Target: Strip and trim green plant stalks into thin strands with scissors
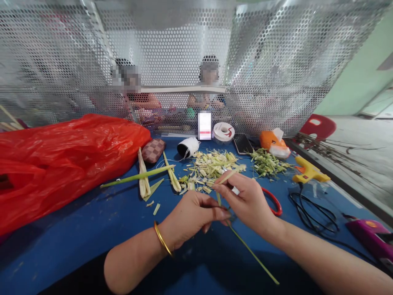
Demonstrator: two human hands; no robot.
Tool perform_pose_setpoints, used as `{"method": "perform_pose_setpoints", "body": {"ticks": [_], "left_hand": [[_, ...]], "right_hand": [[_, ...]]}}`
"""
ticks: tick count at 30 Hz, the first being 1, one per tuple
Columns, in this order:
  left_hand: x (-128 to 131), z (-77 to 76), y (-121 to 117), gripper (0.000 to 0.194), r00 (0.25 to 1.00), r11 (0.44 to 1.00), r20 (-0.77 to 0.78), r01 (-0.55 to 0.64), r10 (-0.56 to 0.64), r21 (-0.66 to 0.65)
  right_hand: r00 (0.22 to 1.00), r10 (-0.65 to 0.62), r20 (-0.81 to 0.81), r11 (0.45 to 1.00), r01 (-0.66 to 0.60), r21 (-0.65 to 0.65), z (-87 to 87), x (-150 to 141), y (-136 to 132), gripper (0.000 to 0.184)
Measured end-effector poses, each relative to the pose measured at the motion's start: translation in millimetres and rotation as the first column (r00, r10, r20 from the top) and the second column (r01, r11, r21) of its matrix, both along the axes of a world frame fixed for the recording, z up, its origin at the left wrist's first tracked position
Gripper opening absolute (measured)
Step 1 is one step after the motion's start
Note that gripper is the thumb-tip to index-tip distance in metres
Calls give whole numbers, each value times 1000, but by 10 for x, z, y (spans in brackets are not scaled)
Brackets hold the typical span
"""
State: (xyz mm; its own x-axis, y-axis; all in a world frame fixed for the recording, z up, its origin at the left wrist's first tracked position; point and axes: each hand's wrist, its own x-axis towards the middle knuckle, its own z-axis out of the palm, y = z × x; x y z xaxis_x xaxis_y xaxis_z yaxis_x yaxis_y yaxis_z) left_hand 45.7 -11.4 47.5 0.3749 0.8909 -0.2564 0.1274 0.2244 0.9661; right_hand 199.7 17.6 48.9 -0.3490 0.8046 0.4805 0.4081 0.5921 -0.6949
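Note:
My left hand (196, 215), with a gold bangle at the wrist, is closed in a pinch on a thin green stem (253, 255). The stem runs down to the right from my fingers, and a short green piece rises above them. My right hand (245, 196) pinches a pale yellow-green leaf strip (229, 175) just above my left fingertips. A red scissor handle (274, 203) shows beyond my right hand; the hand hides the rest, so I cannot tell whether it touches the scissors. A heap of cut pale leaf pieces (215, 164) lies past both hands.
Left stands a red plastic bag (70, 159), near a checked pouch (154, 150) and leaf husks (143, 176). Farther back are a thread spool (188, 146), lit phone (204, 125), ribbon roll (223, 132) and dark phone (243, 144). A yellow glue gun (310, 171) trails its cable. Two people sit behind the perforated screen.

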Motion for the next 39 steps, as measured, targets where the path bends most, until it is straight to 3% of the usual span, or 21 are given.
{"method": "perform_pose_setpoints", "body": {"ticks": [3, 8, 17, 23, 26, 29, 31, 35, 39], "left_hand": [[-37, 59, 38, 24, 997, 997, 12, -81, 81, -5], [-53, 90, 47, 30, 995, 995, 34, -87, 89, -55], [-54, 34, 16, 19, 998, 999, -64, 27, -29, -22], [-63, 119, 54, 21, 977, 977, -5, -214, 214, 22], [-104, 148, 91, 23, 954, 954, 40, -297, 296, 40], [-138, 148, 111, 31, 946, 947, 70, -319, 316, 32], [-142, 135, 113, 35, 948, 952, 94, -307, 305, 12], [-117, 106, 111, 19, 940, 949, 128, -313, 315, -31], [-106, 97, 117, 17, 949, 951, 76, -309, 306, 19]], "right_hand": [[981, 33, 189, 999, -32, -11, 37, 63, 67, 22], [893, -47, 448, 982, -40, 185, 22, 98, 106, 23], [914, -134, 384, 961, 25, 276, -101, 67, 109, 23], [944, -155, 292, 871, -9, 492, 151, 157, 92, 23], [912, -39, 408, 917, -129, 377, 258, 177, 44, 19], [867, 33, 496, 946, -187, 264, 232, 146, 9, 21], [856, 9, 516, 945, -176, 276, 170, 116, -5, 25], [844, -13, 536, 947, -161, 277, 70, 83, -32, 28], [831, -19, 555, 941, -173, 292, 62, 84, -60, 25]]}}
